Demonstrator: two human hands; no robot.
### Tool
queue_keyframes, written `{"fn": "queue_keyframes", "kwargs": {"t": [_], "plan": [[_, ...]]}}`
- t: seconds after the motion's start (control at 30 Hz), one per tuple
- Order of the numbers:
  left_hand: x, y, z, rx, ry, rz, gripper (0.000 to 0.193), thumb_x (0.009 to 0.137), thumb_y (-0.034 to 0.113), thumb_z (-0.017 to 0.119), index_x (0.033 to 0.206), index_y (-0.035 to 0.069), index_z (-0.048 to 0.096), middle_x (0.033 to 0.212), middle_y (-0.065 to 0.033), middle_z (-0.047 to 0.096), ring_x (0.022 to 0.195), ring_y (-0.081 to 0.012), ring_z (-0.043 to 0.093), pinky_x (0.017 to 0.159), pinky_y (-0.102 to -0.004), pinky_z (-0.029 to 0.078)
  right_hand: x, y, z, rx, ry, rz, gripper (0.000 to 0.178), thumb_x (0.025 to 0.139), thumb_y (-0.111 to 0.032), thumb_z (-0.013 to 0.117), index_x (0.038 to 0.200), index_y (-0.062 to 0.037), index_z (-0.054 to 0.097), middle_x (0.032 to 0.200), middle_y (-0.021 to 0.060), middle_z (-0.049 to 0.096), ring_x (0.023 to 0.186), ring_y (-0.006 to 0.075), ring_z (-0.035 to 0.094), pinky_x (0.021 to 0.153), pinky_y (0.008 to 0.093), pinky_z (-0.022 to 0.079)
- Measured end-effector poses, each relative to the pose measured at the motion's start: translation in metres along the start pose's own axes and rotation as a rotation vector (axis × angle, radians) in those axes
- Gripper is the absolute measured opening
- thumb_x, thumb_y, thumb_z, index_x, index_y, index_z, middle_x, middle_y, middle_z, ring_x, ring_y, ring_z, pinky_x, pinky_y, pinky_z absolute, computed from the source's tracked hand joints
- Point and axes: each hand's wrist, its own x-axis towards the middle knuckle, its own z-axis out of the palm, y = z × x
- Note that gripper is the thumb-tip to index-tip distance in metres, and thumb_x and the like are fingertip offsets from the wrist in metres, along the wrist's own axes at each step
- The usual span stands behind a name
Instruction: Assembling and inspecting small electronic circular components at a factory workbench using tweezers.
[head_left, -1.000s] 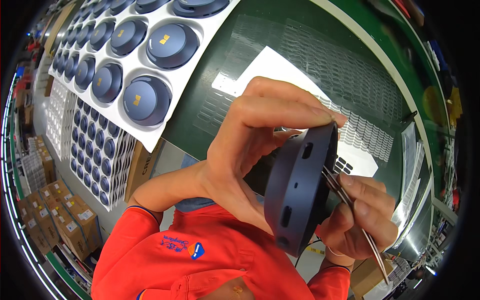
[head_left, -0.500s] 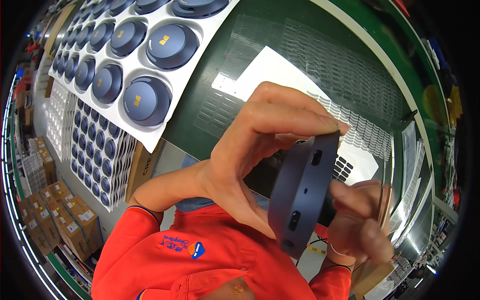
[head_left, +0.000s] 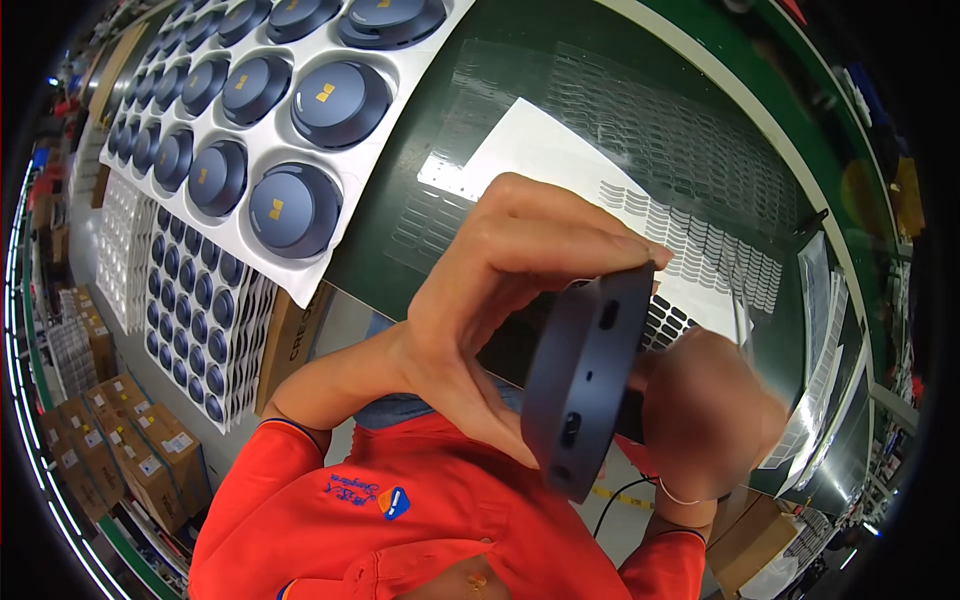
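Observation:
A dark blue headphone ear cup (head_left: 585, 385) stands on edge in the air, its rim with several slots and holes turned toward me. My left hand (head_left: 470, 290) is closed around it, fingers along the top edge and thumb at the bottom. On the ear cup's right side is my right hand (head_left: 710, 410), smeared by motion; its fingers cannot be made out. Behind the hands, a white sheet (head_left: 535, 140) lies on the green table, with black oval stickers (head_left: 668, 322) partly showing beside my right hand.
At the left, a white moulded tray (head_left: 335, 165) holds rows of similar ear cups (head_left: 294, 210). Stacked trays (head_left: 200, 300) and cardboard boxes (head_left: 135, 440) stand below. Clear sheets with oval cutouts (head_left: 690, 130) cover the table's far right; plastic sheets (head_left: 822, 350) hang near its right edge.
My left hand and the ear cup have shifted slightly left. My right hand has moved up and left, closer to the ear cup, and is more blurred.

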Motion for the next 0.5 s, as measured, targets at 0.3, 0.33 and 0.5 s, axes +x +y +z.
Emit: {"fn": "queue_keyframes", "kwargs": {"t": [0.3, 0.33, 0.5], "plan": [[0.0018, 0.0044, 0.0026, 0.011, -0.013, -0.019, 0.102, 0.054, 0.031, 0.095, 0.132, 0.002, 0.035, 0.122, -0.0211, 0.044, 0.113, -0.0373, 0.060, 0.092, -0.0450, 0.058, 0.0013, 0.0049, -0.0100, 0.201, 0.339, 0.114, 0.049, 0.104, -0.045, 0.027, 0.120, -0.0025, 0.046, 0.070, 0.0207, 0.069, 0.041, 0.0113, 0.051, 0.041, 0.0190, 0.038], [0.0017, 0.0038, 0.0030, -0.005, -0.002, -0.014, 0.101, 0.054, 0.028, 0.095, 0.132, 0.003, 0.036, 0.123, -0.0209, 0.044, 0.113, -0.0374, 0.060, 0.092, -0.0454, 0.057, 0.0020, 0.0051, -0.0097, 0.189, 0.344, 0.117, 0.048, 0.105, -0.044, 0.026, 0.120, -0.0027, 0.046, 0.070, 0.0202, 0.069, 0.041, 0.0109, 0.050, 0.042, 0.0189, 0.038], [0.0028, 0.0032, -0.0013, -0.010, -0.011, -0.001, 0.097, 0.056, 0.023, 0.095, 0.131, 0.003, 0.037, 0.124, -0.0207, 0.043, 0.116, -0.0383, 0.058, 0.094, -0.0481, 0.056, 0.0070, 0.0061, -0.0057, 0.111, 0.354, 0.074, 0.045, 0.107, -0.037, 0.026, 0.123, 0.0012, 0.044, 0.067, 0.0163, 0.060, 0.038, 0.0080, 0.037, 0.040, 0.0184, 0.034]]}}
